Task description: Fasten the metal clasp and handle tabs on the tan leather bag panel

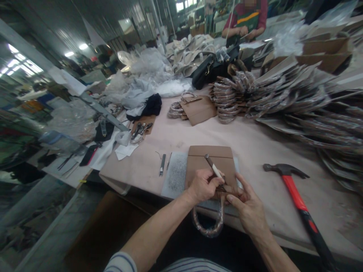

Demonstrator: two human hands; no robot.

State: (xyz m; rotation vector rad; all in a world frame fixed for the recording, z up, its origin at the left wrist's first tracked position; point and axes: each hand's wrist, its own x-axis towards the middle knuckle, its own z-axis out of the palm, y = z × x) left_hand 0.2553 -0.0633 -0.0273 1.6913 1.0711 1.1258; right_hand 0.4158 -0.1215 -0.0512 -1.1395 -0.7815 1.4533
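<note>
A tan bag panel [210, 162] lies on a grey slab [176, 175] at the table's front edge. Its plastic-wrapped handle [208, 230] hangs over that edge toward me. My left hand [202, 184] is closed around a metal punch-like rod [214, 168] with a pale wrapped middle. The rod leans, with its flat head up and its lower end by the panel's handle end, partly hidden by my fingers. My right hand [249, 204] grips the panel's right edge near the handle base, thumb on top. To the right lies a claw hammer [295, 192] with a red and black handle.
A small cutter-like tool [162, 165] lies left of the slab. Stacked panels with wrapped handles [283, 94] fill the right side. Another panel [198, 109] lies farther back. Loose tools [140, 130] and a phone [88, 155] are at left. Across the table a person [245, 22] works.
</note>
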